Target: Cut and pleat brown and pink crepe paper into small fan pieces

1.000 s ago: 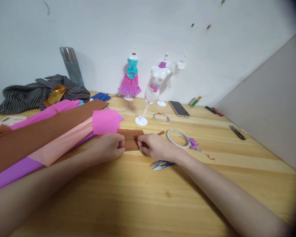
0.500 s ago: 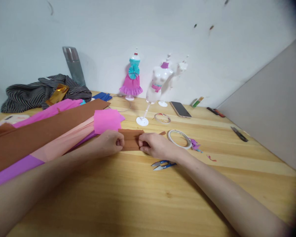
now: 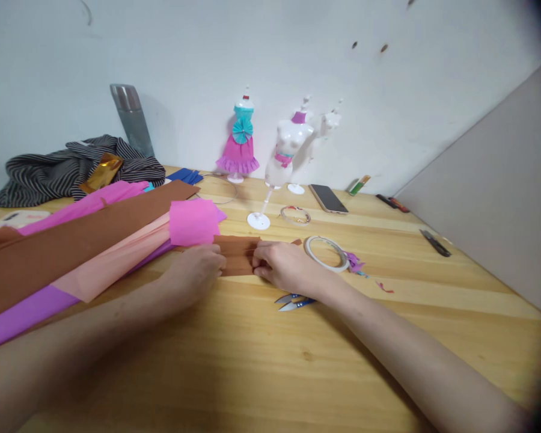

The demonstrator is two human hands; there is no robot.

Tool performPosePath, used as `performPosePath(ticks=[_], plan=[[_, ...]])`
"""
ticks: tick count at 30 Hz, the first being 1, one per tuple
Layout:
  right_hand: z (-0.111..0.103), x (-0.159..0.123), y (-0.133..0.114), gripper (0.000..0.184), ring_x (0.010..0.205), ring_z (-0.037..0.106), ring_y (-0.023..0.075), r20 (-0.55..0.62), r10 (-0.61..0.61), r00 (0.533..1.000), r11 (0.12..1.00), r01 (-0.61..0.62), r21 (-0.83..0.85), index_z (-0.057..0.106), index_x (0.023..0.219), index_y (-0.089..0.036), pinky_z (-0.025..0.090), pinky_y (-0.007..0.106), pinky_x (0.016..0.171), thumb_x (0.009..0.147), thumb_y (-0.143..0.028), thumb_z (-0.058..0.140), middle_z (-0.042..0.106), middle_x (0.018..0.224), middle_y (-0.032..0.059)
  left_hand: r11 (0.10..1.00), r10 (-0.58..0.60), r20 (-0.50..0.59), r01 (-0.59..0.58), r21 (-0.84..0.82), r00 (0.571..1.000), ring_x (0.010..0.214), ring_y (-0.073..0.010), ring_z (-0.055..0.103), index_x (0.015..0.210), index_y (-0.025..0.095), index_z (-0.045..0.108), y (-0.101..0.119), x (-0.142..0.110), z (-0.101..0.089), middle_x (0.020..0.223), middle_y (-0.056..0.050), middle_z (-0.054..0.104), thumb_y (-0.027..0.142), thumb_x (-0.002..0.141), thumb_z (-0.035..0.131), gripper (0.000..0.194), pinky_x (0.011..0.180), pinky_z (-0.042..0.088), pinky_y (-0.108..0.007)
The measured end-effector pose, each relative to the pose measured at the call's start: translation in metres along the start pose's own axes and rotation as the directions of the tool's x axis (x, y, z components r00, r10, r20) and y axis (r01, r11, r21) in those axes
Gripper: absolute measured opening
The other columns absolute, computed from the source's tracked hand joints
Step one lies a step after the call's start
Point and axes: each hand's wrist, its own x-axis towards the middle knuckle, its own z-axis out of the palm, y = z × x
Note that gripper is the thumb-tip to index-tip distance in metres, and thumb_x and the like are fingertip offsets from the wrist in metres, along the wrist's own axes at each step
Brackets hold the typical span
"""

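A small piece of brown crepe paper [image 3: 238,257] lies on the wooden table, with a crease running across it. My left hand [image 3: 201,266] is closed at its left edge, fingers curled onto the paper. At the right edge my right hand [image 3: 277,263] pinches the paper between thumb and fingers. Just below my right wrist lie blue-handled thread snips [image 3: 293,302], partly covered by the forearm. A pink crepe paper square [image 3: 193,221] sits just beyond my left hand. To the right of my right hand rests a roll of white tape [image 3: 309,248].
Long brown, peach and purple paper strips [image 3: 90,240] cover the left side. Small mannequins [image 3: 291,141] stand at the back, one in a teal and pink dress [image 3: 238,153]. A phone [image 3: 328,198], a box cutter [image 3: 435,243], a bottle [image 3: 133,120] and striped cloth [image 3: 40,174] lie around.
My left hand has turned over slightly, knuckles up, and its fingers now hide their tips. My right hand keeps its pinch. The view has shifted a little.
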Motion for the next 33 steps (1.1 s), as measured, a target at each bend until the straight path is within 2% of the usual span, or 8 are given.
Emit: performPosePath(ticks=[2,8,16,23,26,29,33], plan=[[-0.0004,-0.0006,-0.0020,0.009,0.061,0.049,0.0108,0.001,-0.013,1.000,0.999,0.013,-0.042,0.058,0.069,-0.016,0.024,0.023,0.052,0.074,-0.011,0.053,0.061,0.074,0.0026,0.999,-0.015,0.000,0.015,0.037,1.000,0.070,-0.0151,0.052,0.064,0.015,0.059,0.0037,-0.0016,0.0004,0.076,-0.005,0.059,0.012,0.082,0.041,0.025,0.061,0.033,-0.027],[-0.0005,-0.0013,-0.0058,0.009,0.063,0.047,0.0113,0.011,-0.050,0.999,0.994,0.051,-0.101,0.057,0.071,-0.015,0.023,0.025,0.053,0.077,-0.011,0.051,0.061,0.077,0.0044,0.997,-0.056,-0.048,0.053,-0.056,0.997,0.065,-0.0132,0.048,0.064,0.016,0.052,0.0055,0.0014,-0.0014,0.070,-0.001,0.055,0.011,0.076,0.046,0.015,0.059,0.030,-0.025],[-0.0005,-0.0023,-0.0025,0.009,0.062,0.046,0.0114,0.011,-0.092,0.996,0.993,0.093,-0.076,0.054,0.074,-0.015,0.025,0.024,0.053,0.078,-0.010,0.049,0.059,0.077,0.0045,1.000,-0.019,-0.086,0.020,0.010,0.996,0.065,-0.0144,0.044,0.064,0.017,0.045,0.0046,0.0040,0.0026,0.070,-0.002,0.052,0.007,0.071,0.042,0.013,0.058,0.028,-0.027],[-0.0006,-0.0020,0.0015,0.009,0.063,0.047,0.0114,0.020,-0.123,0.992,0.991,0.124,-0.044,0.052,0.075,-0.015,0.026,0.024,0.054,0.081,-0.010,0.047,0.059,0.076,0.0040,1.000,-0.001,-0.078,0.002,0.019,0.997,0.070,-0.0154,0.048,0.074,0.016,0.050,0.0054,0.0019,-0.0012,0.077,-0.003,0.055,0.006,0.071,0.041,0.014,0.062,0.032,-0.027],[-0.0002,-0.0016,0.0021,0.009,0.063,0.047,0.0112,0.018,-0.134,0.991,0.990,0.134,-0.036,0.052,0.075,-0.015,0.026,0.024,0.055,0.080,-0.010,0.046,0.059,0.076,0.0040,0.999,-0.006,-0.048,0.008,0.036,0.999,0.069,-0.0154,0.049,0.073,0.016,0.053,0.0097,0.0009,-0.0046,0.076,-0.002,0.055,0.015,0.076,0.045,0.009,0.061,0.033,-0.028],[-0.0006,-0.0019,0.0022,0.010,0.063,0.047,0.0110,0.022,-0.129,0.991,0.991,0.130,-0.032,0.052,0.075,-0.015,0.026,0.024,0.055,0.080,-0.009,0.046,0.058,0.076,0.0039,1.000,-0.005,-0.041,0.006,0.018,0.999,0.075,-0.0163,0.052,0.074,0.017,0.056,0.0104,0.0012,-0.0047,0.078,-0.003,0.057,0.024,0.082,0.047,0.013,0.064,0.034,-0.027],[-0.0011,-0.0028,0.0025,0.010,0.063,0.046,0.0111,0.026,-0.127,0.992,0.992,0.127,-0.026,0.052,0.075,-0.015,0.026,0.024,0.055,0.080,-0.009,0.046,0.058,0.076,0.0037,0.999,-0.015,-0.055,0.014,-0.030,0.998,0.075,-0.0152,0.053,0.074,0.017,0.058,0.0065,0.0032,-0.0008,0.079,-0.002,0.058,0.019,0.084,0.046,0.016,0.064,0.035,-0.026]])
